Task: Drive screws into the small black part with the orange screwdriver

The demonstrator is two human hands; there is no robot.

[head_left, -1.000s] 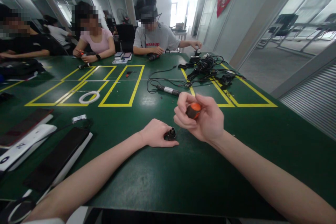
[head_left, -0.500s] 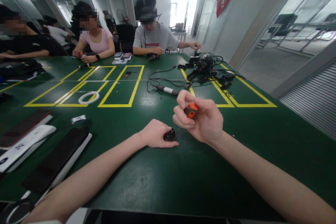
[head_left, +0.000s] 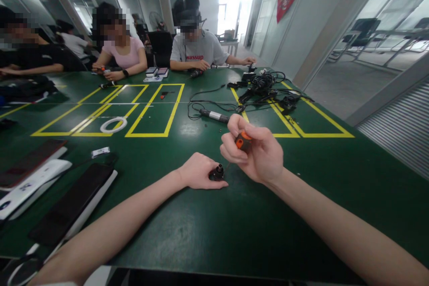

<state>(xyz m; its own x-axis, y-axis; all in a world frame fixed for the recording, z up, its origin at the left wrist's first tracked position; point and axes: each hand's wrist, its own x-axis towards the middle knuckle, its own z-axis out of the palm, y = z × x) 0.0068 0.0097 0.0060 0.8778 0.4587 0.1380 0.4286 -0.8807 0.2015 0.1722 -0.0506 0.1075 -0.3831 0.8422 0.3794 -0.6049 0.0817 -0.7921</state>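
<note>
My left hand (head_left: 200, 170) lies low over the green table, its thumb and fingers closed around a small black cylindrical part (head_left: 218, 172) whose narrow round tip points up. Most of that part's lower body is hidden by the hand. Just to the right and higher up, my right hand (head_left: 258, 147) has its fingers curled around the orange-and-dark handle of a screwdriver (head_left: 242, 141). Its handle end faces me, and a thin shaft shows faintly below the fingers, slanting toward the black part. Whether the shaft's tip touches the part cannot be made out.
Beyond my hands lies a corded black-and-silver tool (head_left: 214, 115), beside a heap of black cables (head_left: 263, 85). A white ring (head_left: 114, 124) lies amid yellow tape outlines. At left are a dark phone-like slab (head_left: 72, 203) and a white power strip (head_left: 35, 185). Several people sit across the table.
The screwdriver handle has turned in my right hand, so its orange marks sit differently. My right hand has shifted very slightly; my left hand holds the black part in place.
</note>
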